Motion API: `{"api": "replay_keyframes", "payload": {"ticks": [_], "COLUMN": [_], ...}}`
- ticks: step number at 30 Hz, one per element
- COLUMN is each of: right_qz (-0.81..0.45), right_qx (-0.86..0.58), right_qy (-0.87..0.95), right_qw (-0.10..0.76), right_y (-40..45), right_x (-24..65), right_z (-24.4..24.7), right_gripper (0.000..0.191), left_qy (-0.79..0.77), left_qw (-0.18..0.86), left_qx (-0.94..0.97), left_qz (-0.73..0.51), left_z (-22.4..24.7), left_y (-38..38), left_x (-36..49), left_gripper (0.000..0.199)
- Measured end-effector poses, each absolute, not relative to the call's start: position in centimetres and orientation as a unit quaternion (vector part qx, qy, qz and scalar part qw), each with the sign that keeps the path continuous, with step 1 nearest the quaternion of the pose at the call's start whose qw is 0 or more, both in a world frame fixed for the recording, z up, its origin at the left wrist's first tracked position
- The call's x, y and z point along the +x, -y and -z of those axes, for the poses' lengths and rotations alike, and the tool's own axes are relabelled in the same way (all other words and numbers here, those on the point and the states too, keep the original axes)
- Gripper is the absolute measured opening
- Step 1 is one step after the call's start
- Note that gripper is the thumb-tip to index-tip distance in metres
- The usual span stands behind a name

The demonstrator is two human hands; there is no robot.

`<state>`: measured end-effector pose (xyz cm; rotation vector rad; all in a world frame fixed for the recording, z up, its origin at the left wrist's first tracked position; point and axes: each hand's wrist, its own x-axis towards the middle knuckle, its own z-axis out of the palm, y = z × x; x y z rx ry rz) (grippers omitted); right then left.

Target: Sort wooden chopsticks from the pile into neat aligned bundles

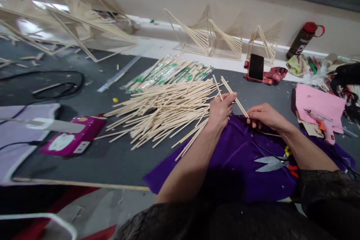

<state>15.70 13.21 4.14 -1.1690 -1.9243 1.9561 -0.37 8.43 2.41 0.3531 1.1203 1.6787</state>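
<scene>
My left hand (221, 110) is closed around a few bamboo chopsticks (236, 100), held slanting above the purple cloth (225, 165). One of them leans apart from the others behind the fingers. At the lower end of the sticks, my right hand (263, 115) has its fingertips pinched on them. To the left of my hands spreads a large loose pile of the same chopsticks (165, 110). Open-bladed scissors (271, 164) lie on the cloth below my right hand, their handles partly hidden by my forearm.
Wrapped chopstick packs (171, 71) lie behind the pile. Stick frames (197, 39) stand along the wall. At right are a phone (255, 67), a bottle (302, 39), a glue gun (323, 125) and pink paper (320, 101). A magenta box (74, 135) and black cable (81, 82) are left.
</scene>
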Motion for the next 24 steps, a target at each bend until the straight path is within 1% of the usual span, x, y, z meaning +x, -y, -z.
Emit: {"api": "replay_keyframes", "payload": {"ticks": [3, 9, 12, 17, 21, 24], "right_qz": [-0.659, -0.681, -0.672, -0.654, -0.639, -0.648], "right_qx": [-0.375, -0.382, -0.383, -0.375, -0.383, -0.395], "right_qy": [0.649, 0.619, 0.627, 0.653, 0.662, 0.647], "right_qw": [0.059, 0.086, 0.093, 0.070, 0.085, 0.078], "right_y": [-13.11, -13.06, -13.18, -13.38, -13.43, -13.45], "right_x": [15.72, 15.63, 15.64, 15.77, 15.87, 15.82], "right_z": [-4.31, -4.63, -4.50, -4.24, -4.11, -4.26], "right_gripper": [0.018, 0.020, 0.018, 0.016, 0.011, 0.009], "left_qy": [-0.466, -0.471, -0.471, -0.472, -0.478, -0.469], "left_qw": [0.519, 0.508, 0.509, 0.532, 0.533, 0.535], "left_qx": [0.143, 0.137, 0.141, 0.150, 0.168, 0.179], "left_qz": [-0.703, -0.709, -0.706, -0.687, -0.677, -0.680], "left_z": [-2.56, -2.61, -2.49, -2.53, -2.51, -2.33], "left_y": [-8.41, -8.51, -8.56, -8.50, -8.35, -8.29], "left_x": [-0.54, -0.96, -0.88, -0.52, -0.33, -0.22], "left_gripper": [0.036, 0.032, 0.032, 0.029, 0.028, 0.029]}}
